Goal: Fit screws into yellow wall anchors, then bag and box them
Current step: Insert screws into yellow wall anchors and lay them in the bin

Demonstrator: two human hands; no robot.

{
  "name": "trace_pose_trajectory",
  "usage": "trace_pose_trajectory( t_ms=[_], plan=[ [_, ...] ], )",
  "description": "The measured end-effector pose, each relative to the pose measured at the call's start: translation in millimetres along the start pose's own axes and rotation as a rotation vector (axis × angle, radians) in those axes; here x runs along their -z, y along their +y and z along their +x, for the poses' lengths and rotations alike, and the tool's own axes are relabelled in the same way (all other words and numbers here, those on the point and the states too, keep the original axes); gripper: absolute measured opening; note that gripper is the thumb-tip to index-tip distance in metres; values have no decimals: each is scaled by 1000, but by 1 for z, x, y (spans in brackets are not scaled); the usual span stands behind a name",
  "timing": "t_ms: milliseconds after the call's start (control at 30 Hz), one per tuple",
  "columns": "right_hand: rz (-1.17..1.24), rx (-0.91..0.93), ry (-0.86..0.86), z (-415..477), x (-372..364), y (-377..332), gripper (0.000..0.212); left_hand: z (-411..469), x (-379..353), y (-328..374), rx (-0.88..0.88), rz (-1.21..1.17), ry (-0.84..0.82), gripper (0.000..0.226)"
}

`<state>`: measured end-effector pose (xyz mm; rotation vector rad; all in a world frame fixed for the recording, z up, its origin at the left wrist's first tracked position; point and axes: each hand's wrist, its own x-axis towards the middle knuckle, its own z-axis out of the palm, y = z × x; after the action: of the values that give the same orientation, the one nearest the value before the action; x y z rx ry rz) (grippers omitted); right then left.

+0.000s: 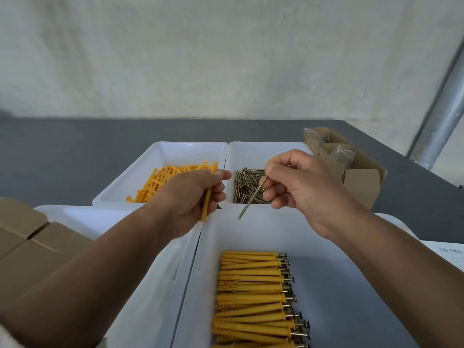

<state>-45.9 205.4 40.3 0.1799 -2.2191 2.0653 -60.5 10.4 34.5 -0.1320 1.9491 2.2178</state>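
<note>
While the left hand (190,197) curls round one yellow wall anchor (206,205), held nearly upright, the right hand (301,187) pinches a long screw (251,197) near its head, the tip slanting down toward the anchor but apart from it. Both hang over the far rim of the front bin (326,237), where assembled anchors (253,292) lie stacked, screw heads rightward. Beyond that bin, side by side, stand a bin of loose anchors (160,156) and a bin of screws (251,151). Farther right, an open cardboard box (361,182) holds clear bags (342,154); left of the front bin sit closed cartons (25,242). Grey surface (62,151) runs on behind to the wall.
</note>
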Motion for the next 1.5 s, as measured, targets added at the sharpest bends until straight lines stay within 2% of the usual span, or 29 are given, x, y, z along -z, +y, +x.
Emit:
trace_pose_trajectory(
  t_ms=[200, 300, 667, 867, 1000, 1200, 1500],
  plan=[
    [14, 9, -38, -3, -2, -2, 5, 5, -1, 3, 66, -470, 60, 17],
    [31, 25, -81, -6, -5, -4, 4, 6, -1, 5, 63, -568, 85, 15],
    [-21, 82, -121, -12, -10, -6, 4, 7, 0, 6, 65, -604, 94, 14],
    [-8, 99, -83, -12, -11, -5, 4, 11, 1, 5, 78, -619, 123, 14],
    [3, 121, -17, -10, -11, -4, 5, 10, 2, 6, 79, -648, 133, 25],
    [56, 124, 95, -6, -7, -2, 4, 9, 8, 5, 140, -497, 151, 34],
    [119, 50, 83, -3, -3, 0, 4, 10, 7, 3, 112, -616, 93, 25]
  ],
)
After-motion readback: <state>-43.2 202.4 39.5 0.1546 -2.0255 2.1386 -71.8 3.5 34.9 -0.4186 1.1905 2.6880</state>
